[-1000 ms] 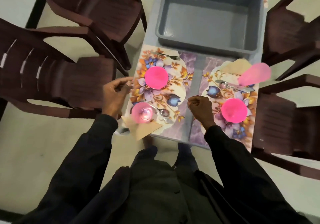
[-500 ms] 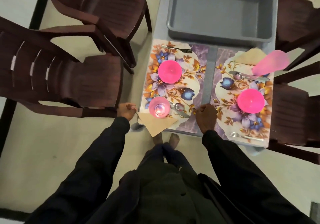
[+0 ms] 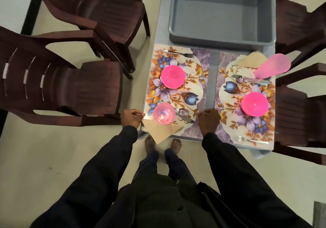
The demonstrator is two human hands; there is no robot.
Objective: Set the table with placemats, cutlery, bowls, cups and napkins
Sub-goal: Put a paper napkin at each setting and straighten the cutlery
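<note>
**Head view.** Your left hand point(image 3: 132, 119) sits at the near-left corner of the left mat point(image 3: 178, 95). Its fingers are curled and appear to pinch that corner.

The napkin point(image 3: 163, 132) touches the same spot, so you cannot rule out a grip on both.

Your right hand point(image 3: 209, 120) rests knuckles-up on the mat's near-right part with the fingers curled under. Whether it grips the mat cannot be told.

Between the hands stand the cup point(image 3: 164, 115) and the spoon point(image 3: 183, 113). The napkin lies under the cup and overhangs the near edge of the table point(image 3: 210, 79), its point aimed at you.

The mat's long axis runs away from you towards the tub point(image 3: 220, 41). The bowl point(image 3: 172, 76) and fork point(image 3: 178, 53) lie farther along it.

The napkin lies just right of your left hand, which is the nearer one.

**Judgement:** this setting looks complete. What likely remains is squaring the mat and pushing the napkin back onto the table, away from you.
</note>
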